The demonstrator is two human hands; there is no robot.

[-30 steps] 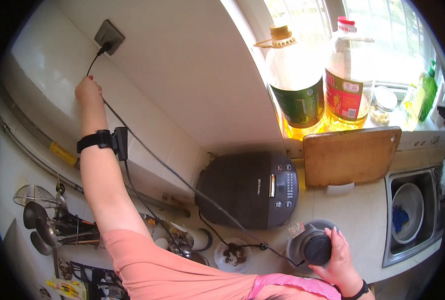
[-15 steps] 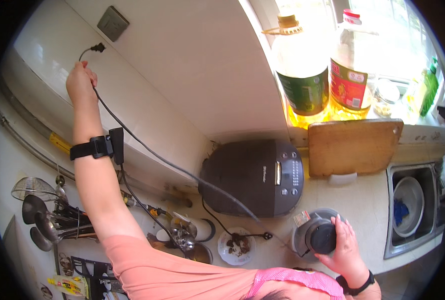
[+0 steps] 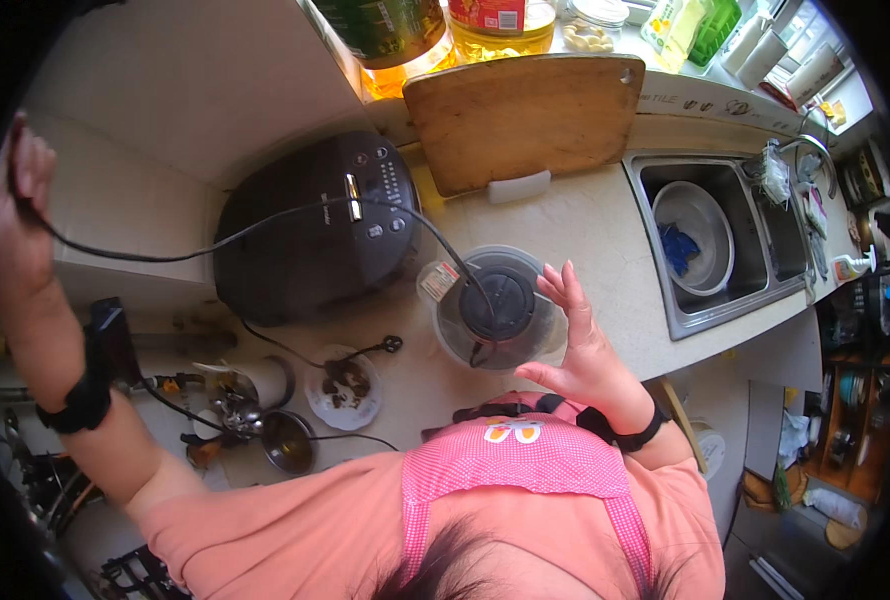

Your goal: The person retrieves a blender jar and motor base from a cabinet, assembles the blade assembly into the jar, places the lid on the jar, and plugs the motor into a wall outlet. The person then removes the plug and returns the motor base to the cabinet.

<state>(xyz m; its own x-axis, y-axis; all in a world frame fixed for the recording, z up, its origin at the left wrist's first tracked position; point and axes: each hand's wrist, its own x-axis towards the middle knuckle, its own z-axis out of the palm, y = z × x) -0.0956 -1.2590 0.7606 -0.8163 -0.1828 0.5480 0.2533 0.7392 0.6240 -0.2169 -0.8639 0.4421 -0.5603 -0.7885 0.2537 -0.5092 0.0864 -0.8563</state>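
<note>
At the far left edge, slightly blurred, my left hand (image 3: 25, 205) is closed around a black power cord (image 3: 265, 215). The cord crosses over the dark rice cooker (image 3: 295, 250) and runs to the black round motor unit (image 3: 498, 303) sitting on a clear bowl (image 3: 455, 345), which looks like an electric food chopper. The plug end is hidden or out of view. My right hand (image 3: 590, 350) is open, fingers spread, at the right side of the bowl, apart from the motor unit.
A wooden cutting board (image 3: 525, 120) leans behind the counter beside oil bottles (image 3: 500, 25). To the right, a sink (image 3: 655, 270) holds a basin (image 3: 715, 260). A plate of dark food pieces (image 3: 340, 410) and a second plug (image 3: 393, 344) lie near the cooker, beside a metal cup (image 3: 290, 443).
The view has swung right and down. My right hand has come off the motor unit and spread open. My left hand still grips the cord, now at the picture's left edge.
</note>
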